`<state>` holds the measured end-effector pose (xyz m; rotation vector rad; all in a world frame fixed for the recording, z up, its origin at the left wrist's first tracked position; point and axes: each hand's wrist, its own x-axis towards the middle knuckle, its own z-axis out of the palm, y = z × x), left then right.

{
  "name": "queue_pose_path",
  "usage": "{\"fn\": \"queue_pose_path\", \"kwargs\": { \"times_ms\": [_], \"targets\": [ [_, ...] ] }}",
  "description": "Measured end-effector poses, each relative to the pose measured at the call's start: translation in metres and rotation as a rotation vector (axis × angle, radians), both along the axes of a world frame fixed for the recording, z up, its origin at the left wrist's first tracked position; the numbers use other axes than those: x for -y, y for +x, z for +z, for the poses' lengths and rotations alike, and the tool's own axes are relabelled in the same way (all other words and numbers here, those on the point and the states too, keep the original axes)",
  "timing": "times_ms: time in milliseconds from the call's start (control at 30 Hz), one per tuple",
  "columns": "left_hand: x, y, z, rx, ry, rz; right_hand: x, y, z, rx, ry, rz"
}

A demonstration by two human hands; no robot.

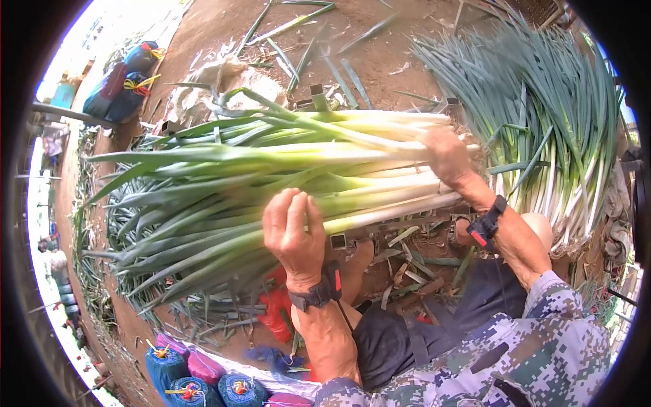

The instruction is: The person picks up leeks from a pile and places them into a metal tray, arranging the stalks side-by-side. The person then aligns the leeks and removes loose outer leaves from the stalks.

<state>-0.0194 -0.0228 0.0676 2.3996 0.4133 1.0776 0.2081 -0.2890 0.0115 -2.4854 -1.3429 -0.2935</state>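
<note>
A wide pile of large green onions (271, 169) lies across in front of me, white root ends to the right and green leaves to the left. My right hand (447, 156) is closed around white stalks close to the roots; its fingertips are partly hidden and slightly blurred. My left hand (293, 227) is curled over the near side of the pile, around the middle where white turns to green, its fingers bent onto stalks. Under the pile, ends of a metal frame (338, 241) show.
More green onions (542, 122) stand heaped at the right, roots toward me. Blue and purple rolls of netting or twine (193, 390) lie at the lower left, with others (125, 81) at the upper left. Loose leaves (298, 57) litter the dirt floor. A red plastic bag (277, 315) lies near my leg.
</note>
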Motion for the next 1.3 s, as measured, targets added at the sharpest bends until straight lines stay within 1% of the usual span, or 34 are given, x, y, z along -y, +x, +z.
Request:
{"fn": "queue_pose_path", "kwargs": {
  "times_ms": [33, 67, 133, 200, 233, 267, 333, 367, 400, 467, 533, 567, 667, 767, 800, 867, 900, 1000, 1067, 1100, 1133, 1167, 1200, 1267, 1300],
  "targets": [
    [-0.001, 0.006, 0.006, 0.001, 0.048, 0.013, 0.003, -0.005, -0.028, -0.014, -0.002, 0.005],
    [-0.003, 0.012, 0.012, 0.009, 0.093, 0.017, 0.008, -0.011, -0.042, -0.023, -0.006, 0.003],
    [-0.008, 0.027, 0.018, -0.085, 0.115, -0.029, -0.008, -0.017, -0.022, -0.054, -0.064, 0.019],
    [-0.014, 0.043, 0.027, -0.205, 0.178, -0.117, -0.023, -0.02, 0.0, 0.007, 0.091, 0.055],
    [-0.016, 0.055, 0.029, -0.225, 0.145, -0.182, -0.03, -0.021, 0.009, 0.031, 0.156, 0.108],
    [-0.02, 0.067, 0.035, -0.305, 0.155, -0.249, -0.036, -0.022, 0.014, 0.049, 0.223, 0.165],
    [-0.028, 0.085, 0.038, -0.43, 0.297, -0.316, -0.038, -0.025, -0.007, -0.183, 0.12, 0.218],
    [-0.034, 0.094, 0.03, -0.534, 0.292, -0.327, -0.033, -0.021, -0.034, -0.234, 0.188, 0.273],
    [-0.042, 0.098, 0.019, -0.586, 0.33, -0.324, -0.021, -0.017, -0.037, -0.542, -0.025, 0.187],
    [-0.06, 0.099, 0.016, -0.812, 0.391, -0.247, -0.011, -0.007, -0.042, -0.436, -0.122, 0.185],
    [-0.068, 0.095, 0.016, -0.749, 0.371, -0.208, 0.003, 0.008, -0.05, -0.408, -0.124, 0.161],
    [-0.071, 0.093, 0.016, -0.698, 0.359, -0.223, 0.012, 0.013, -0.053, -0.399, -0.124, 0.153],
    [-0.071, 0.083, 0.031, -0.725, 0.38, -0.199, 0.028, 0.017, -0.02, -0.365, 0.038, 0.164],
    [-0.097, 0.061, 0.035, -0.732, 0.408, -0.048, 0.026, 0.019, -0.033, -0.296, -0.032, 0.118],
    [-0.104, 0.056, 0.037, -0.718, 0.418, -0.01, 0.025, 0.019, -0.028, -0.308, -0.043, 0.092],
    [-0.116, 0.044, 0.04, -0.742, 0.384, 0.081, 0.024, 0.01, -0.021, -0.347, -0.064, 0.048],
    [-0.113, 0.042, 0.047, -0.782, 0.324, 0.118, 0.024, 0.009, -0.026, -0.347, -0.071, 0.023],
    [-0.133, 0.041, 0.037, -0.818, 0.408, 0.174, 0.023, 0.006, -0.025, -0.303, -0.086, 0.024],
    [-0.152, 0.046, 0.037, -0.945, 0.356, 0.155, 0.021, 0.003, -0.019, -0.307, -0.07, 0.014],
    [-0.157, 0.049, 0.039, -0.95, 0.323, 0.166, 0.02, 0.003, -0.016, -0.307, -0.063, 0.011],
    [-0.158, 0.05, 0.044, -0.959, 0.293, 0.175, 0.021, 0.0, -0.016, -0.317, -0.069, 0.019],
    [-0.159, 0.05, 0.05, -1.05, 0.347, 0.184, 0.02, 0.0, -0.015, -0.32, -0.076, 0.026],
    [-0.157, 0.043, 0.052, -1.033, 0.379, 0.211, 0.021, 0.004, -0.015, -0.317, -0.081, 0.032],
    [-0.136, 0.026, 0.081, -1.037, 0.26, 0.314, 0.025, 0.005, -0.02, -0.311, -0.099, 0.019],
    [-0.133, 0.016, 0.083, -0.982, 0.197, 0.343, 0.024, 0.004, -0.017, -0.305, -0.098, 0.01]
  ]
}}
